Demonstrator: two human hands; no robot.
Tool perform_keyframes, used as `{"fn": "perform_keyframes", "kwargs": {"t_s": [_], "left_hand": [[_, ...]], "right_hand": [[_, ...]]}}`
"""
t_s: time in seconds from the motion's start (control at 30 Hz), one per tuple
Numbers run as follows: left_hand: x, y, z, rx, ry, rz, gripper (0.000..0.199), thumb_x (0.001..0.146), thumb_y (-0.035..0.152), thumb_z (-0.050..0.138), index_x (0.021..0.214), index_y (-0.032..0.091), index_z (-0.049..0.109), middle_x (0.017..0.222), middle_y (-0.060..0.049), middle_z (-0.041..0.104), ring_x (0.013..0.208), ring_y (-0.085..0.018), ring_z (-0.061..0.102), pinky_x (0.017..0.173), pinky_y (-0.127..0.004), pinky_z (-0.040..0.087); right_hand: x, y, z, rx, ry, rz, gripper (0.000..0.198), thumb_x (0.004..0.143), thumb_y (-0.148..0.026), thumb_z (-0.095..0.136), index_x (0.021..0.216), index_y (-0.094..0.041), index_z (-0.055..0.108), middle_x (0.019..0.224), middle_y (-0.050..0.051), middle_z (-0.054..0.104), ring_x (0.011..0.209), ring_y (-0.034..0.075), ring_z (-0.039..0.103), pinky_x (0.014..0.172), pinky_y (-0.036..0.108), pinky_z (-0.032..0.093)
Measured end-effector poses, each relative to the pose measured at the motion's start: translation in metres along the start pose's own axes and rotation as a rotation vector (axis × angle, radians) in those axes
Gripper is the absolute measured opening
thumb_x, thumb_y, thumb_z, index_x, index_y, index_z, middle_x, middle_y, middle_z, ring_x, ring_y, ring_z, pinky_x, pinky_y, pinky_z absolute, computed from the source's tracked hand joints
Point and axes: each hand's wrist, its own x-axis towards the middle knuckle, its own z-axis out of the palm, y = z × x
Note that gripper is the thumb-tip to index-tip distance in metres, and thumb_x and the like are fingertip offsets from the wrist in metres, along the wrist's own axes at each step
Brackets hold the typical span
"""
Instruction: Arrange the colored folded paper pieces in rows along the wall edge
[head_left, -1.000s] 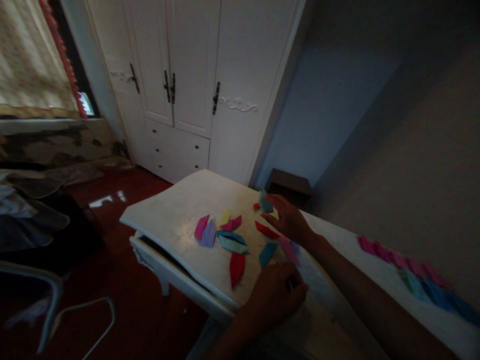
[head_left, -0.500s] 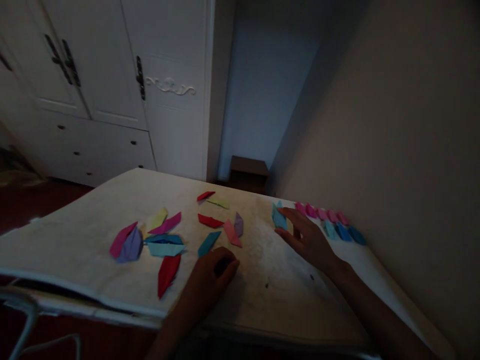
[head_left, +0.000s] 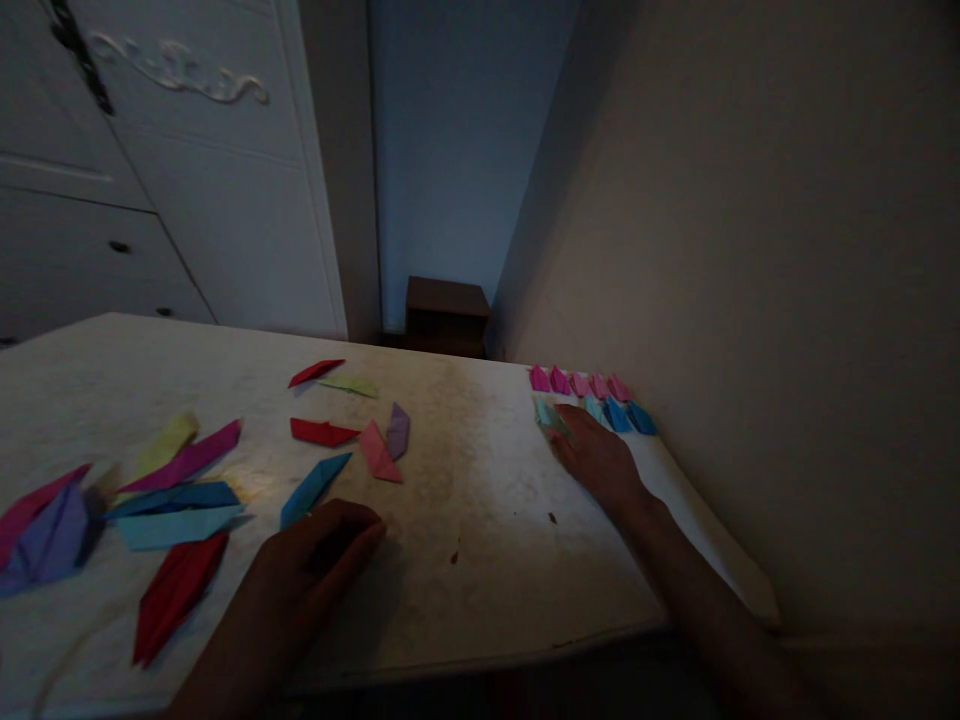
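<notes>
My right hand (head_left: 596, 452) pinches a light-blue folded paper boat (head_left: 549, 416) low over the tabletop. It is at the left end of a row of blue paper boats (head_left: 618, 416), with a row of pink paper boats (head_left: 579, 384) just behind. Resting near the front of the table, my left hand (head_left: 319, 555) has its thumb and fingertips together; whether anything is between them cannot be seen. Just beyond it lies a blue folded paper boat (head_left: 315, 488). A pink folded paper piece (head_left: 379, 452) and a purple one (head_left: 398, 430) touch farther back.
Several coloured paper boats lie at the left of the white table (head_left: 480, 500), among them a red one (head_left: 178, 598). More red ones (head_left: 324, 431) lie mid-table. A wall (head_left: 787, 350) borders the right side. A white wardrobe (head_left: 225, 220) and brown box-like furniture (head_left: 448, 297) stand beyond.
My right hand has carried the light-blue boat rightward, up to the rows by the wall. The view has turned to the right. My left hand keeps its curled pose.
</notes>
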Motion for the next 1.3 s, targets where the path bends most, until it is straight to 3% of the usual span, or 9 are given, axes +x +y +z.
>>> {"fn": "perform_keyframes", "kwargs": {"t_s": [0.2, 0.3, 0.43, 0.6, 0.77, 0.97, 1.3], "left_hand": [[0.002, -0.001, 0.001, 0.029, 0.0, -0.006, 0.041, 0.081, 0.06, 0.051, 0.082, 0.024, 0.07, 0.083, -0.004, 0.074, 0.073, -0.023, 0.069, 0.064, -0.029, 0.056], [0.002, -0.002, 0.001, 0.02, -0.009, -0.014, 0.041, 0.081, 0.061, 0.051, 0.083, 0.024, 0.07, 0.082, -0.003, 0.074, 0.072, -0.023, 0.069, 0.063, -0.029, 0.056], [0.001, -0.005, 0.001, 0.02, -0.005, -0.007, 0.04, 0.081, 0.061, 0.052, 0.084, 0.025, 0.07, 0.083, -0.002, 0.073, 0.074, -0.023, 0.069, 0.066, -0.029, 0.057], [-0.001, -0.014, 0.005, 0.011, -0.003, -0.007, 0.038, 0.083, 0.059, 0.05, 0.086, 0.026, 0.071, 0.086, -0.002, 0.073, 0.076, -0.022, 0.069, 0.067, -0.029, 0.056], [0.0, -0.01, 0.003, 0.012, -0.01, -0.013, 0.041, 0.082, 0.06, 0.049, 0.085, 0.026, 0.071, 0.086, -0.003, 0.074, 0.076, -0.023, 0.069, 0.067, -0.03, 0.056], [0.001, 0.003, -0.001, 0.01, -0.02, -0.017, 0.043, 0.082, 0.061, 0.048, 0.083, 0.024, 0.071, 0.085, -0.005, 0.074, 0.075, -0.024, 0.069, 0.066, -0.03, 0.056], [-0.004, -0.006, 0.003, -0.001, -0.011, 0.008, 0.036, 0.086, 0.054, 0.051, 0.087, 0.024, 0.07, 0.085, -0.003, 0.073, 0.075, -0.022, 0.068, 0.065, -0.027, 0.053]], "right_hand": [[-0.005, -0.022, -0.003, -0.133, -0.061, -0.012, 0.035, 0.099, -0.033, 0.039, 0.123, -0.022, 0.061, 0.14, 0.006, 0.054, 0.107, 0.023, 0.064, 0.081, 0.036, 0.056], [-0.009, -0.031, -0.006, -0.188, -0.069, 0.012, 0.033, 0.098, -0.036, 0.04, 0.119, -0.024, 0.063, 0.142, 0.007, 0.05, 0.098, 0.021, 0.067, 0.071, 0.032, 0.057], [-0.011, -0.038, -0.005, -0.222, -0.087, 0.064, 0.034, 0.099, -0.038, 0.038, 0.122, -0.024, 0.06, 0.132, 0.008, 0.055, 0.09, 0.019, 0.067, 0.063, 0.028, 0.054], [-0.009, -0.041, -0.003, -0.242, -0.099, 0.149, 0.044, 0.1, -0.043, 0.036, 0.133, -0.017, 0.049, 0.13, 0.012, 0.057, 0.092, 0.022, 0.067, 0.065, 0.029, 0.054], [-0.009, -0.04, -0.002, -0.242, -0.101, 0.215, 0.04, 0.1, -0.044, 0.035, 0.121, -0.017, 0.056, 0.132, 0.011, 0.056, 0.091, 0.022, 0.068, 0.066, 0.029, 0.052], [-0.01, -0.034, 0.003, -0.243, -0.06, 0.233, 0.041, 0.099, -0.045, 0.036, 0.121, -0.015, 0.055, 0.133, 0.012, 0.055, 0.096, 0.023, 0.067, 0.068, 0.029, 0.052], [-0.009, -0.032, 0.002, -0.209, -0.058, 0.275, 0.041, 0.098, -0.045, 0.039, 0.125, -0.018, 0.056, 0.134, 0.013, 0.052, 0.094, 0.024, 0.067, 0.067, 0.032, 0.053]]}}
